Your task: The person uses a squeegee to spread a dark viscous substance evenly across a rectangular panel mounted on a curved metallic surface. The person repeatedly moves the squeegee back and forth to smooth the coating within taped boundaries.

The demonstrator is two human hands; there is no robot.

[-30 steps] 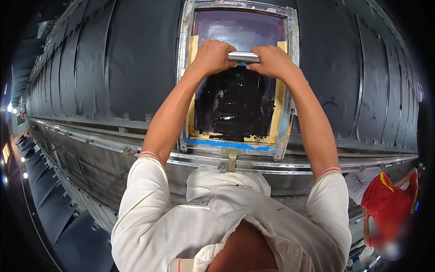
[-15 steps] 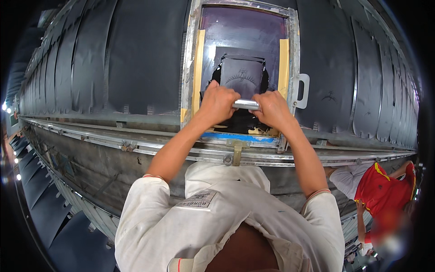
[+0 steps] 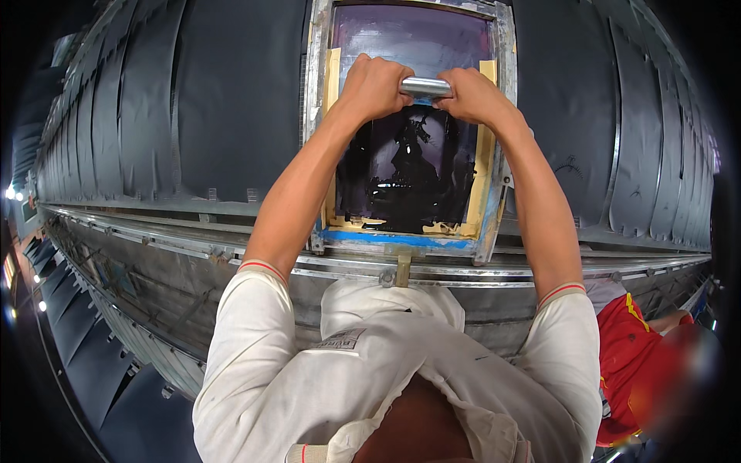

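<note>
My left hand (image 3: pixel 377 86) and my right hand (image 3: pixel 472 94) both grip a squeegee with a round silver handle (image 3: pixel 426 87) and a blue strip under it, held across the upper middle of a screen frame. The metal frame (image 3: pixel 315 46) has a purple mesh (image 3: pixel 409 35), tan tape (image 3: pixel 485 174) along the sides and blue paint on its near edge. Below the squeegee, glossy black ink (image 3: pixel 432 181) lies on the mesh, with a lighter patch showing through.
Long rows of dark grey panels (image 3: pixel 231 100) run to both sides on the table. A metal rail (image 3: pixel 324 265) crosses in front of me. A co-worker (image 3: pixel 637 363) in red is at the lower right. More dark panels (image 3: pixel 93 339) line the lower left.
Both hands and the squeegee came down toward the near edge half a second ago, uncovering a figure on the mesh, and are now back up near the top. The co-worker has shifted.
</note>
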